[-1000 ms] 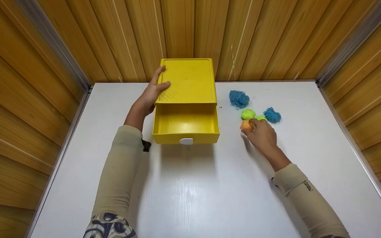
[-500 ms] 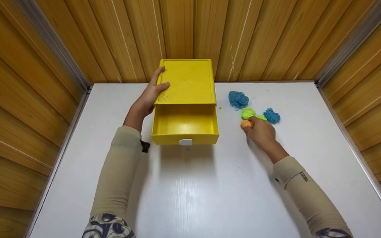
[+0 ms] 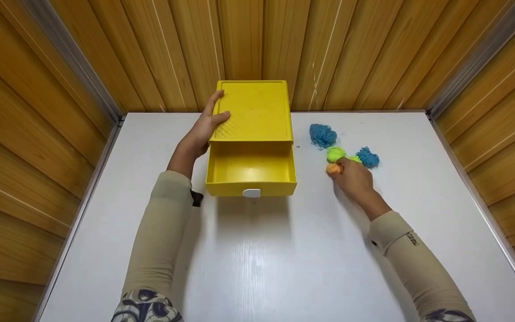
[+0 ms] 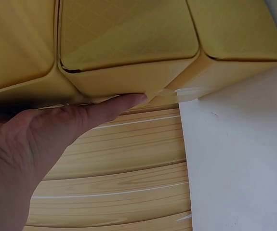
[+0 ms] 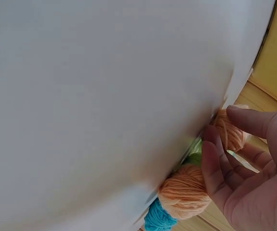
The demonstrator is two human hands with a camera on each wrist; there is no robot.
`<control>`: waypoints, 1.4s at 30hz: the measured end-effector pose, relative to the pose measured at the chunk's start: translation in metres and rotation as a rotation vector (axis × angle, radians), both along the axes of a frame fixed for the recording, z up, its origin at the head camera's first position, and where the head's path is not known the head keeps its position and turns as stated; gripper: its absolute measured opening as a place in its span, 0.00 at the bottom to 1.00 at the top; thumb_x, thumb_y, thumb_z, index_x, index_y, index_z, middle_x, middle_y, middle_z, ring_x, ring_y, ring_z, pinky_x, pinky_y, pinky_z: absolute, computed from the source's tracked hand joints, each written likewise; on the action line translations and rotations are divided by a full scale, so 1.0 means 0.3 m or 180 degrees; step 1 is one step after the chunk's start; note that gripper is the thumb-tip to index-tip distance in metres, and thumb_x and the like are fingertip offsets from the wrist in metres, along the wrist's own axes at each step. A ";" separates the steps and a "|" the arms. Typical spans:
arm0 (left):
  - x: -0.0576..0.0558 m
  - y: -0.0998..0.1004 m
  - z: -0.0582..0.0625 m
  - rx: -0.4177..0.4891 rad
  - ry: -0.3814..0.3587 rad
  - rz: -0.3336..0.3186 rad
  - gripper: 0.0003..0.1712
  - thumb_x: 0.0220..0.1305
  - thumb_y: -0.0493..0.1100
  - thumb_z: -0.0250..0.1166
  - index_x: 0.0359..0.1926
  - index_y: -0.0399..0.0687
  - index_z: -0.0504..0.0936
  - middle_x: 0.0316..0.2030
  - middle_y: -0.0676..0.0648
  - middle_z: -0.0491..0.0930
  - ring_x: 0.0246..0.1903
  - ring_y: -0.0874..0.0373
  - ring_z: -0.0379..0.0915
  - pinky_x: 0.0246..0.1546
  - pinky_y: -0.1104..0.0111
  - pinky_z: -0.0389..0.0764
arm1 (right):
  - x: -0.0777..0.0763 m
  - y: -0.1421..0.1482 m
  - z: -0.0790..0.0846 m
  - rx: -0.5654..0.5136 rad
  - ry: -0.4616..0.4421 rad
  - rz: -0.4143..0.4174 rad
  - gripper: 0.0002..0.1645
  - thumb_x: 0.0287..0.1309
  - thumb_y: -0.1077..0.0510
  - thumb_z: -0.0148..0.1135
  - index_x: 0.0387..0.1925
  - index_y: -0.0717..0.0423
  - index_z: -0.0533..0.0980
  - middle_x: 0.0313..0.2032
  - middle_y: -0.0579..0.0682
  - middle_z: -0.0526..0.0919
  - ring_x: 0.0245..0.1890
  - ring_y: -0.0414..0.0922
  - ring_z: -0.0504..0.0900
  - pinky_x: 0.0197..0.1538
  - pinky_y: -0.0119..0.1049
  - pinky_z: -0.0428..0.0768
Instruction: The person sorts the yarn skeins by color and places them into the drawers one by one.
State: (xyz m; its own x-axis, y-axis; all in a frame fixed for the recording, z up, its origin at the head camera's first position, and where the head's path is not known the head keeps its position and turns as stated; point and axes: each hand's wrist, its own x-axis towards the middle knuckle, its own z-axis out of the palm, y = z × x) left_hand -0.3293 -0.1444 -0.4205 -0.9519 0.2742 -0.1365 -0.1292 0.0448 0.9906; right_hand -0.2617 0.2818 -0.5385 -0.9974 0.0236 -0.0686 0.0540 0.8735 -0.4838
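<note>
My right hand pinches a small orange yarn ball between thumb and fingers at the table's right side. Lime yarn balls lie just behind it, one partly covered by the hand. A second orange yarn ball shows beside the fingers in the right wrist view; the hand hides it in the head view. Against the left side of a yellow drawer box rests my left hand, with thumb and fingers extended onto its top edge. The box's drawer, with a white handle, is pulled out and holds nothing visible.
Two blue yarn bundles lie on the white table: a larger blue bundle near the back and a smaller blue bundle right of the lime yarn. Wood-patterned walls border the table at back and sides.
My right hand has closed in on the orange yarn ball, with a slight shift of the fingers. The left hand, box and other yarn look unchanged.
</note>
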 end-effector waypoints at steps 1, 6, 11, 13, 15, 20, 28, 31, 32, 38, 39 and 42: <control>0.000 0.000 0.001 -0.0001 -0.0005 0.0002 0.42 0.81 0.51 0.54 0.84 0.81 0.42 0.87 0.48 0.36 0.71 0.46 0.68 0.70 0.52 0.76 | 0.001 0.000 0.000 -0.0017 -0.0020 -0.0019 0.32 0.72 0.49 0.68 0.67 0.64 0.77 0.61 0.65 0.85 0.60 0.64 0.83 0.64 0.62 0.78; 0.002 0.005 0.008 0.0027 -0.0019 -0.0018 0.42 0.82 0.50 0.54 0.84 0.80 0.42 0.87 0.49 0.34 0.75 0.46 0.63 0.74 0.51 0.73 | 0.010 -0.001 0.005 -0.0060 -0.0043 -0.0124 0.31 0.72 0.49 0.68 0.67 0.63 0.76 0.61 0.64 0.85 0.59 0.63 0.83 0.66 0.62 0.78; 0.004 0.003 0.011 0.0022 -0.0050 -0.0002 0.42 0.82 0.50 0.54 0.84 0.81 0.42 0.87 0.49 0.36 0.73 0.47 0.66 0.71 0.53 0.76 | 0.020 -0.005 0.004 -0.0078 0.0042 -0.0125 0.30 0.71 0.48 0.69 0.65 0.62 0.78 0.59 0.63 0.86 0.57 0.61 0.84 0.64 0.61 0.79; 0.004 0.001 0.011 0.0015 -0.0057 0.0003 0.41 0.82 0.50 0.53 0.84 0.82 0.43 0.87 0.49 0.37 0.70 0.48 0.68 0.68 0.55 0.77 | 0.027 -0.006 0.005 -0.0090 0.0085 -0.0123 0.30 0.70 0.47 0.69 0.64 0.62 0.78 0.58 0.62 0.87 0.57 0.61 0.85 0.63 0.60 0.80; 0.004 0.000 0.012 -0.0002 -0.0058 0.0004 0.41 0.82 0.50 0.53 0.84 0.82 0.43 0.86 0.48 0.39 0.68 0.47 0.71 0.66 0.56 0.79 | 0.036 -0.005 0.008 -0.0099 0.0133 -0.0125 0.30 0.70 0.47 0.70 0.64 0.62 0.79 0.58 0.63 0.87 0.56 0.61 0.85 0.62 0.60 0.81; 0.003 0.003 0.008 -0.0019 -0.0034 -0.0015 0.41 0.82 0.51 0.53 0.84 0.82 0.43 0.87 0.48 0.37 0.71 0.47 0.68 0.69 0.53 0.77 | 0.049 -0.002 0.013 -0.0182 0.0232 -0.0184 0.31 0.69 0.47 0.70 0.64 0.62 0.80 0.56 0.65 0.88 0.53 0.61 0.86 0.57 0.60 0.82; 0.005 0.003 0.006 0.0035 -0.0023 -0.0016 0.42 0.82 0.49 0.53 0.84 0.81 0.42 0.87 0.48 0.37 0.73 0.47 0.66 0.72 0.52 0.74 | 0.077 -0.025 0.036 -0.0331 0.0537 -0.0160 0.27 0.69 0.51 0.68 0.63 0.62 0.81 0.52 0.66 0.89 0.46 0.60 0.86 0.48 0.56 0.82; 0.004 0.007 0.005 0.0036 -0.0028 -0.0023 0.42 0.82 0.50 0.54 0.84 0.82 0.43 0.87 0.49 0.35 0.77 0.47 0.60 0.75 0.51 0.71 | 0.091 -0.030 0.043 -0.0332 0.0604 -0.0161 0.26 0.70 0.50 0.68 0.63 0.61 0.81 0.51 0.66 0.89 0.42 0.57 0.85 0.43 0.49 0.80; 0.004 0.008 0.005 0.0038 -0.0028 -0.0026 0.42 0.81 0.50 0.54 0.84 0.82 0.43 0.87 0.50 0.34 0.78 0.47 0.58 0.76 0.50 0.70 | 0.095 -0.033 0.045 -0.0327 0.0627 -0.0163 0.26 0.70 0.50 0.69 0.63 0.61 0.81 0.51 0.65 0.89 0.41 0.57 0.85 0.41 0.46 0.79; 0.003 0.004 0.006 0.0026 -0.0024 -0.0020 0.42 0.81 0.50 0.54 0.84 0.81 0.42 0.88 0.50 0.34 0.77 0.47 0.60 0.76 0.50 0.70 | 0.114 -0.062 0.072 -0.0471 0.0808 -0.0198 0.25 0.69 0.48 0.70 0.60 0.58 0.82 0.50 0.63 0.90 0.32 0.52 0.84 0.33 0.37 0.75; 0.003 0.003 0.006 0.0027 -0.0023 -0.0015 0.42 0.81 0.50 0.54 0.84 0.81 0.42 0.88 0.50 0.35 0.76 0.47 0.63 0.75 0.50 0.72 | 0.116 -0.069 0.077 -0.0504 0.0843 -0.0201 0.24 0.69 0.48 0.71 0.59 0.58 0.82 0.49 0.62 0.90 0.31 0.51 0.83 0.32 0.36 0.75; 0.002 0.001 0.004 0.0029 -0.0030 0.0002 0.42 0.82 0.50 0.54 0.84 0.82 0.42 0.87 0.50 0.35 0.74 0.47 0.66 0.73 0.51 0.74 | 0.124 -0.089 0.088 -0.0558 0.0950 -0.0185 0.24 0.68 0.48 0.72 0.58 0.57 0.83 0.47 0.61 0.91 0.28 0.49 0.83 0.29 0.35 0.75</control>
State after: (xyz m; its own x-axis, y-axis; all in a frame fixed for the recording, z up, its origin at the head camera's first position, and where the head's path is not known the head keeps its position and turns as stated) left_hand -0.3286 -0.1443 -0.4192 -0.9507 0.2751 -0.1430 -0.1385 0.0356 0.9897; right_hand -0.2245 0.2552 -0.5119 -0.9714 0.0945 0.2177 -0.0653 0.7754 -0.6281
